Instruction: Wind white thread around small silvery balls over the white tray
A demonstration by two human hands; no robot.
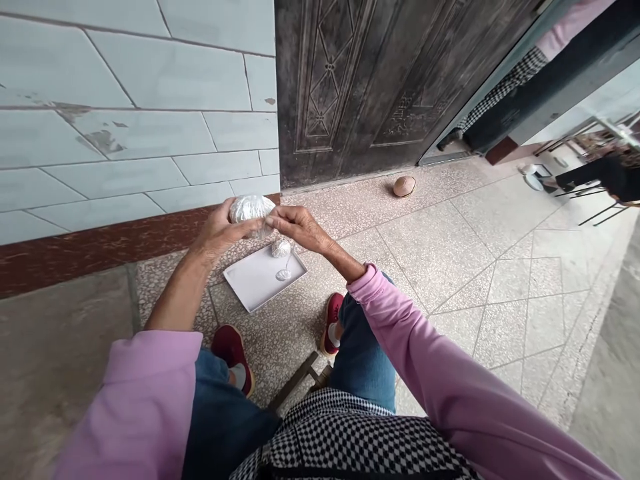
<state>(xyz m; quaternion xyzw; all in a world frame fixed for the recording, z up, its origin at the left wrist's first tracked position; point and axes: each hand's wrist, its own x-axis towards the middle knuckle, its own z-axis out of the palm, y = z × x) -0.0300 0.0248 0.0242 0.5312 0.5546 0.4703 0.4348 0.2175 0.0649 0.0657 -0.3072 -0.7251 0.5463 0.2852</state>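
Observation:
My left hand (220, 230) is wrapped round a shiny white ball of ribbed or wound material (251, 208), holding it up above the floor. At the ball's right edge, my right hand (300, 227) pinches with thumb and forefinger; a thin, see-through strand or film seems to show there, too fine to make out. Below both hands a shallow white tray (250, 277) lies on the floor. In it are a smaller white ball (281, 249) and a flat white oval piece (283, 274), with a thin line between them.
Behind the tray stand a tiled wall (150, 80) and a dark carved door (350, 87). A brown rounded object (404, 186) sits by the doorstep. My red shoes (233, 350) flank a wooden stool part (297, 380). Another person's checked garment and pink sleeve (565, 33) appear at upper right.

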